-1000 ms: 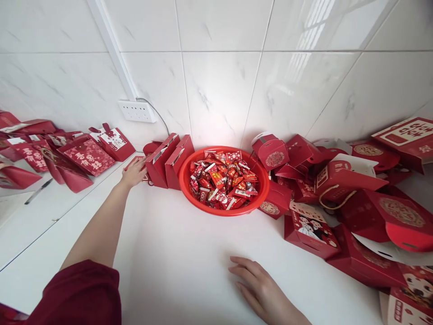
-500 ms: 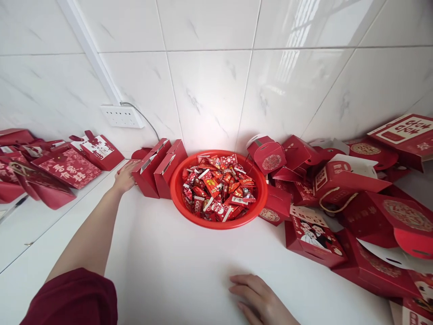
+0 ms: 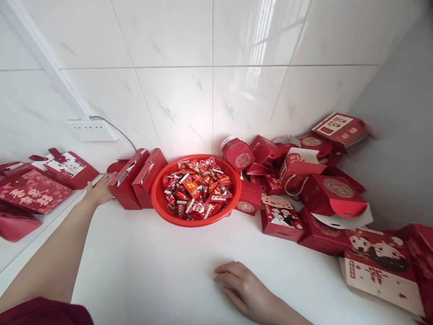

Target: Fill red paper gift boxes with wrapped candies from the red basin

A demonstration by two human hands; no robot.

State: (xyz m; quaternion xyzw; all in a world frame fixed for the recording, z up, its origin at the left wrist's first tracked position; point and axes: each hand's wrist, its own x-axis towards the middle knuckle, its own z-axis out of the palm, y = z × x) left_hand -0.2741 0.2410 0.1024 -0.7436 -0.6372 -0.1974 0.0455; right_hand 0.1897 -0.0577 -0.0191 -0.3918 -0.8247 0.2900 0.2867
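At the left, my left hand point(image 3: 100, 188) reaches beside two red gift boxes point(image 3: 130, 183) standing side by side. Its fingers are stretched out against the nearer side of the left box, with the tips partly hidden. My right hand point(image 3: 241, 286) rests low over the white tabletop point(image 3: 162, 266), fingers loosely extended and nothing in them. Between the boxes and a pile on the right stands a round red plastic basin point(image 3: 196, 222), filled with wrapped candies point(image 3: 199, 189) in red and orange.
Many red gift boxes point(image 3: 331, 194) lie heaped on the right, some with flaps raised. More decorated red boxes point(image 3: 37, 192) stand at the far left. Behind is a tiled wall point(image 3: 176, 104) with a power socket point(image 3: 93, 131) and cable. A small blurred skin-toned shape point(image 3: 374, 131) shows beside the rearmost box.
The view has turned to the right, so the basin and boxes sit further left. More of the right-hand pile shows. My left hand stays beside the standing boxes; my right stays low over the table.
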